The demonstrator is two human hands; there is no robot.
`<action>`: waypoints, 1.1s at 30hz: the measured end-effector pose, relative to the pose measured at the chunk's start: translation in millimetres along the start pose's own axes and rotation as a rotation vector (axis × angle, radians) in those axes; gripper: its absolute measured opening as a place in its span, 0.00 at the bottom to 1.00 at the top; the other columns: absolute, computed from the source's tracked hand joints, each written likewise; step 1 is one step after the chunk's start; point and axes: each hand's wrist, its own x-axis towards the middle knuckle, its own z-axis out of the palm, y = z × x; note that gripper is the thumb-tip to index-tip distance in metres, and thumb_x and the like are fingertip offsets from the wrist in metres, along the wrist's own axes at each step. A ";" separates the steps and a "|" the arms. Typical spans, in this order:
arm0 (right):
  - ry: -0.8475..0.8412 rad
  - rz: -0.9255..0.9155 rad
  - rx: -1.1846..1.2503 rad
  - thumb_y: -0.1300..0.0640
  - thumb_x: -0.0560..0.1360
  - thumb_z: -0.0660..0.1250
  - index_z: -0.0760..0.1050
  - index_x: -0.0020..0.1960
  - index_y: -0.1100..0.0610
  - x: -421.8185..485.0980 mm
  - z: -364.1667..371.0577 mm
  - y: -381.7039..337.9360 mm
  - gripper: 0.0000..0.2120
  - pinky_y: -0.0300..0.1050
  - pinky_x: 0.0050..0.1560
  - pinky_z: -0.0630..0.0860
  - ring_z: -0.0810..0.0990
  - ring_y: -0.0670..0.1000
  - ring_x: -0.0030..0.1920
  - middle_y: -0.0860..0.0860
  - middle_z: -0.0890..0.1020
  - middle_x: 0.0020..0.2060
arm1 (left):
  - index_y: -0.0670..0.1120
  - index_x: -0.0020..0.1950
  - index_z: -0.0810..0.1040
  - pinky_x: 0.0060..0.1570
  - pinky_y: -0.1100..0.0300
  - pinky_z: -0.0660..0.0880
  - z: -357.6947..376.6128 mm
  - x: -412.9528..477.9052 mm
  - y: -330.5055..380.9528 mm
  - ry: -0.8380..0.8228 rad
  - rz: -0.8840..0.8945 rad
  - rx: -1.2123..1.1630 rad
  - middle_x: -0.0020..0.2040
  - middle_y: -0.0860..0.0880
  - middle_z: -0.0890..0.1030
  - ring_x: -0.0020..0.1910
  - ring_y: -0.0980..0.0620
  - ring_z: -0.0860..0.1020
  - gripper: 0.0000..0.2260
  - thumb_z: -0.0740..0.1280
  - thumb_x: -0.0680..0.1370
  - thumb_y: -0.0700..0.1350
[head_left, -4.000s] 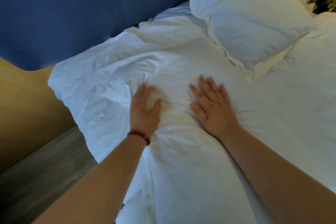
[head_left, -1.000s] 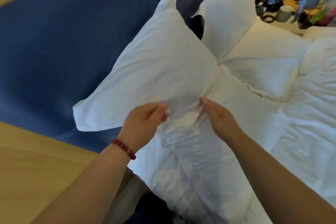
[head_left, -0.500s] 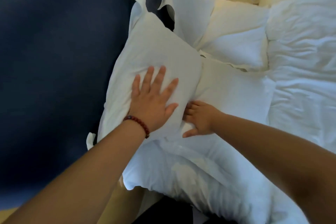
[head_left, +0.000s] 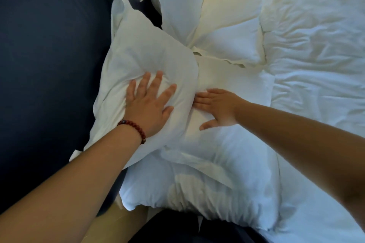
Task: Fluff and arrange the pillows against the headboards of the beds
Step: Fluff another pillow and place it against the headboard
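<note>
Pillow (head_left: 150, 51) leans on headboard (head_left: 49, 45), long axis along it.

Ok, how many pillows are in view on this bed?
4: leaning pillow under the left hand against the headboard, flat pillow under the right hand, far upright pillow, far flat pillow. Others may be hidden.

white bed (head_left: 316, 223), rumpled duvet (head_left: 316, 55) across it, near flat pillow (head_left: 197, 183) and far flat pillow (head_left: 233, 45) at its head
</note>
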 end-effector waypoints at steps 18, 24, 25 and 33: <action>0.035 -0.240 -0.054 0.23 0.66 0.31 0.54 0.79 0.52 85.4 1.9 94.4 0.52 0.48 0.77 0.41 0.50 0.50 0.79 0.50 0.59 0.78 | 0.61 0.75 0.63 0.72 0.43 0.45 5.8 32.2 11.1 -0.147 -0.100 0.025 0.79 0.48 0.57 0.77 0.41 0.55 0.26 0.51 0.77 0.63; 0.004 -0.324 -0.006 0.22 0.69 0.33 0.47 0.80 0.51 73.9 7.7 136.3 0.49 0.44 0.75 0.38 0.46 0.48 0.78 0.50 0.53 0.79 | 0.61 0.76 0.63 0.73 0.43 0.47 6.4 31.1 4.6 -0.165 -0.108 0.016 0.79 0.48 0.58 0.77 0.42 0.56 0.27 0.48 0.77 0.64; 0.009 -0.317 -0.005 0.22 0.69 0.33 0.44 0.80 0.50 71.7 8.5 144.6 0.48 0.44 0.75 0.38 0.44 0.46 0.78 0.49 0.50 0.79 | 0.60 0.76 0.63 0.72 0.43 0.48 6.7 30.6 5.8 -0.163 -0.112 0.018 0.79 0.48 0.58 0.77 0.41 0.57 0.27 0.49 0.77 0.63; -0.041 -0.285 0.052 0.22 0.66 0.29 0.49 0.80 0.52 117.0 6.2 137.3 0.53 0.46 0.77 0.41 0.47 0.47 0.79 0.48 0.53 0.79 | 0.62 0.76 0.60 0.73 0.44 0.45 13.0 37.7 11.0 -0.205 -0.133 0.031 0.80 0.49 0.55 0.78 0.42 0.53 0.28 0.47 0.77 0.65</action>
